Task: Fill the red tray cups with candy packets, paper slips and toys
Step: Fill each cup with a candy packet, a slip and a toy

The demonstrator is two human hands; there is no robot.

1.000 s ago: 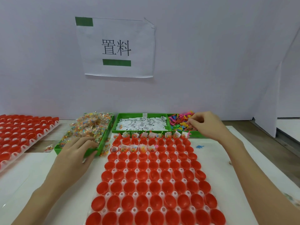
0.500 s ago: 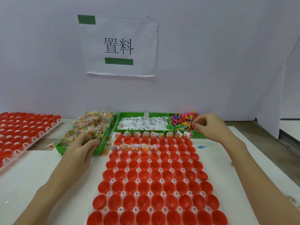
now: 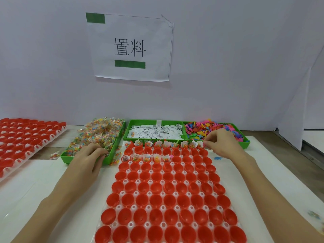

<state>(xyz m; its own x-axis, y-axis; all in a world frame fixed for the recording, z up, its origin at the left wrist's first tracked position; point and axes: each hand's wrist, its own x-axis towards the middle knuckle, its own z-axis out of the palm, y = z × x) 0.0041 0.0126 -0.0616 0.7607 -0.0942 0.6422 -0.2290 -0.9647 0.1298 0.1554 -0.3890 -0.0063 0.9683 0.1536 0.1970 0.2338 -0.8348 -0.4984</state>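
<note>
Head view: my left hand [image 3: 87, 159] reaches into the candy bin [image 3: 112, 156] at centre left, fingers curled among the packets [image 3: 100, 134]; I cannot tell whether it holds one. My right hand [image 3: 222, 144] hovers at the red tray's [image 3: 166, 195] far right corner, fingertips pinched on something too small to identify. Slips [image 3: 154, 131] and toys [image 3: 210, 128] fill the bins beyond. Only the tray's top rows hold items. A second tray [image 3: 22, 141] is cut off at left.

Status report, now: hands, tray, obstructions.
Left hand in candy bin. Right hand pinching something small by toy bin. Tray mostly unfilled. Nothing blocking.
</note>
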